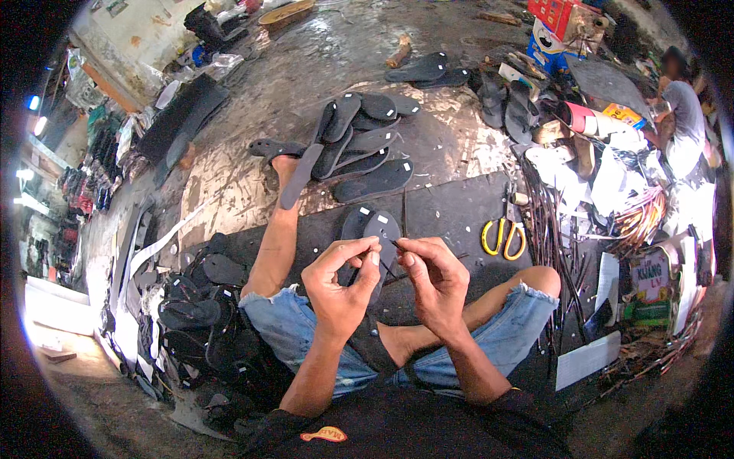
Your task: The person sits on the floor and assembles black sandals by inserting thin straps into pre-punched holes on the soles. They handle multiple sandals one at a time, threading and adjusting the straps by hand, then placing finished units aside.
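Note:
My right hand (pixel 437 281) is raised over my lap and pinches a thin black strip (pixel 394 244) between thumb and fingertips. Facing it, my left hand (pixel 341 284) is closed with thumb against forefinger; what lies in that pinch, if anything, is too small to make out. Just beyond the fingertips, a dark grey sandal sole (pixel 381 224) with a small white label overlaps a black one (pixel 357 221). My hands partly cover these soles.
Several loose soles (pixel 375 182) are piled ahead of my legs. Yellow-handled scissors (pixel 502 238) lie on the black mat at right, beside long dark strips (pixel 552 264). Black sandals (pixel 191 314) are heaped at left. Another person (pixel 683 115) sits at far right.

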A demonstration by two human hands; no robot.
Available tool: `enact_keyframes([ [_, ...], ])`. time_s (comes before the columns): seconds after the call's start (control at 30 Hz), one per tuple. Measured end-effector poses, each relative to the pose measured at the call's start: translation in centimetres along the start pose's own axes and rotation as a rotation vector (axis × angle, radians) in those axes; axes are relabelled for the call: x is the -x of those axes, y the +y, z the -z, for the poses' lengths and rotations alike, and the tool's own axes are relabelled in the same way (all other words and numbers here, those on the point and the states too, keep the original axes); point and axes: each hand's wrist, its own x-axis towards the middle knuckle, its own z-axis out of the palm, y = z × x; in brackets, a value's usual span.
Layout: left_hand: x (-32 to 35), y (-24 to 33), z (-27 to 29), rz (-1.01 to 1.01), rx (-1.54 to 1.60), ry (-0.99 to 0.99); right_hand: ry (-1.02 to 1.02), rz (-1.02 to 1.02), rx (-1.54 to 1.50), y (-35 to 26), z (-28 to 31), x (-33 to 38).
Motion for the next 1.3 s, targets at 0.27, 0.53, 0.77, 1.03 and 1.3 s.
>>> enact_keyframes([
  [0.27, -0.5, -1.0, 0.1, 0.171, 0.274, -0.098, -0.088, 0.128, 0.091, 1.1, -0.6, -0.4],
  [0.53, 5.5, -9.5, -1.0, 1.056, 0.946, -0.201, -0.251, 0.07, 0.632, 4.0, 2.0, 2.1],
  [0.77, 1.1, -24.6, -4.3, 0.171, -0.666, -0.118, -0.302, 0.251, 0.943, 5.9, 4.6, -3.4],
  [1.03, 1.0, -24.5, -3.8, 0.371, -0.197, -0.142, -0.288, 0.27, 0.978, 5.9, 5.5, -3.7],
  [1.3, 0.7, -18.3, 2.3, 0.528, 0.155, -0.199, -0.253, 0.205, 0.732, 4.3, 2.2, -4.1],
])
